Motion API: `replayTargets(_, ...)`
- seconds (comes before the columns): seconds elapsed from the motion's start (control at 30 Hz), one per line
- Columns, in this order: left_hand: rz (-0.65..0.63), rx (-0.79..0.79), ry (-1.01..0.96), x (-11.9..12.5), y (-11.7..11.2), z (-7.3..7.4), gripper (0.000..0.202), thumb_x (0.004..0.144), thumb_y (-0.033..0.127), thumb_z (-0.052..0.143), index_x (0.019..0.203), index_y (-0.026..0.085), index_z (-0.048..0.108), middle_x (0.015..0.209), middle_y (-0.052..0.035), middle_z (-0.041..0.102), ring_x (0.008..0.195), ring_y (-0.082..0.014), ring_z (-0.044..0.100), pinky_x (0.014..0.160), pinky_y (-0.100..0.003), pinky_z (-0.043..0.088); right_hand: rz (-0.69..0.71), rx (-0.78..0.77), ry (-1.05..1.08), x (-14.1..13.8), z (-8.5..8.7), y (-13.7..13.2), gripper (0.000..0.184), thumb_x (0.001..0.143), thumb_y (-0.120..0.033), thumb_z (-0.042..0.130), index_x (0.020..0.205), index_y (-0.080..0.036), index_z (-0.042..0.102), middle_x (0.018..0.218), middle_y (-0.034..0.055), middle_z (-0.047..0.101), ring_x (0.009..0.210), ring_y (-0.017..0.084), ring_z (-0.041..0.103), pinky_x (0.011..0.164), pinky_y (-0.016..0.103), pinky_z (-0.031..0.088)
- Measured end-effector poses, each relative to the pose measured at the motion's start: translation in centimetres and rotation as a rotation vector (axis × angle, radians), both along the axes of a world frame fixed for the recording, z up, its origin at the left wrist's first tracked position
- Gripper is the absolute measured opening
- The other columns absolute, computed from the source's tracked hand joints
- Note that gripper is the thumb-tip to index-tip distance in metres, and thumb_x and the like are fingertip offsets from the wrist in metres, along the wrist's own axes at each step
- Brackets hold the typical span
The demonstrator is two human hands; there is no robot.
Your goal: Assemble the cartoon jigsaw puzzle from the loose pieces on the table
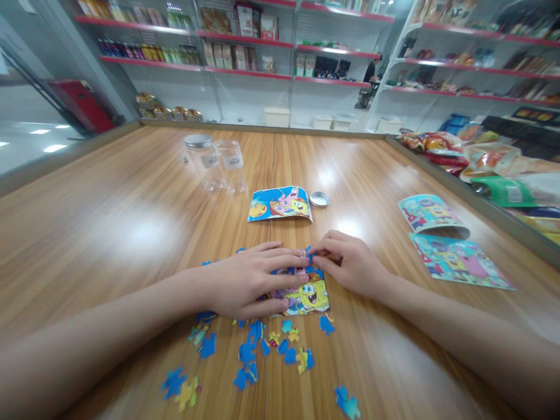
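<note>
Evidently to steady it, the left hand [254, 280] lies flat, fingers spread and grasping nothing, over the partly joined puzzle [315, 294], which sits around mid-width on the surface [140, 192], well short of its far edge. The right hand [356, 262] curls its fingertips to the puzzle's far right corner, a grip suited to small parts; whether it pinches a piece, I cannot tell. Loose pieces [247, 352] lie nearer, probably for easy reach; the picture card [282, 205] lies beyond, face up, readily seen.

Red-edged shelves [248, 73] stand above pale bins [277, 117], and snack packets [490, 162] lie heaped at the right.
</note>
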State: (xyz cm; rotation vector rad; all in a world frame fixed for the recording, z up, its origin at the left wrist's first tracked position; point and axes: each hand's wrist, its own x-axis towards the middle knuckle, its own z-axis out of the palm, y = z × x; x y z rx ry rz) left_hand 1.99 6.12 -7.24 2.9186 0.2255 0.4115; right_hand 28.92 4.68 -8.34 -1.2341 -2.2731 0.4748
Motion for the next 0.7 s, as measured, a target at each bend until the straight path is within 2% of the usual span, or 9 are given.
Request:
replayTargets(0.13,0.006,0.014,0.032,-0.05,-0.03,0.01,0.053,0.099,0.037,0.053,0.147,0.017,0.047,0.150,-0.0180,0.049,0.145,-0.0307,0.040,0.118,-0.051,0.037,-0.067,0.043,-0.012,0.12,-0.02,0.02,0.010,0.093,-0.019,0.061,0.093,-0.020,0.072,0.087,0.0041,0.066,0.076,0.015,0.061,0.066,0.027,0.046)
replayTargets(0.2,0.003,0.015,0.035,-0.04,-0.05,0.05,0.053,0.099,0.037,0.052,0.147,0.017,0.047,0.150,-0.0183,0.049,0.145,-0.0305,0.040,0.118,-0.051,0.038,-0.074,0.071,-0.027,0.23,-0.13,0.04,0.013,0.094,-0.020,0.060,0.098,-0.020,0.073,0.090,0.0053,0.067,0.077,0.016,0.062,0.067,0.028,0.048)
replayTargets(0.3,-0.004,0.010,0.036,0.02,-0.05,0.11,0.052,0.099,0.038,0.052,0.147,0.017,0.047,0.150,-0.0178,0.050,0.144,-0.0298,0.042,0.118,-0.051,0.037,0.007,0.117,-0.044,0.30,-0.24,0.03,0.023,0.096,-0.021,0.058,0.112,-0.025,0.074,0.108,0.0081,0.067,0.091,0.019,0.065,0.077,0.033,0.052)
replayTargets(0.37,-0.004,0.008,0.033,0.05,-0.01,0.11,0.051,0.099,0.038,0.052,0.146,0.017,0.048,0.149,-0.0174,0.050,0.142,-0.0296,0.043,0.117,-0.051,0.037,0.086,0.153,-0.052,0.25,-0.23,0.02,0.025,0.096,-0.019,0.057,0.112,-0.028,0.075,0.117,0.0074,0.066,0.104,0.021,0.065,0.089,0.036,0.053)
replayTargets(0.43,-0.004,0.008,0.029,0.07,0.04,0.08,0.051,0.099,0.038,0.052,0.146,0.017,0.048,0.150,-0.0173,0.050,0.142,-0.0297,0.044,0.117,-0.051,0.038,0.121,0.173,-0.051,0.18,-0.17,0.01,0.024,0.096,-0.018,0.057,0.108,-0.028,0.076,0.117,0.0063,0.067,0.108,0.021,0.064,0.094,0.037,0.051)
replayTargets(0.57,0.000,0.006,0.026,0.11,0.10,0.08,0.051,0.099,0.038,0.052,0.145,0.016,0.049,0.149,-0.0186,0.050,0.143,-0.0307,0.042,0.117,-0.051,0.038,0.034,0.188,-0.056,0.23,-0.14,0.02,0.021,0.096,-0.018,0.054,0.100,-0.020,0.075,0.103,0.0079,0.070,0.095,0.020,0.065,0.084,0.033,0.052)
replayTargets(0.7,-0.008,-0.025,0.014,0.12,0.13,0.37,0.049,0.099,0.036,0.053,0.143,0.016,0.050,0.148,-0.0184,0.051,0.142,-0.0305,0.043,0.117,-0.050,0.039,-0.058,0.235,-0.136,0.45,-0.04,-0.10,0.016,0.090,-0.019,0.059,0.080,-0.017,0.070,0.078,0.0062,0.066,0.073,0.018,0.060,0.067,0.031,0.045)
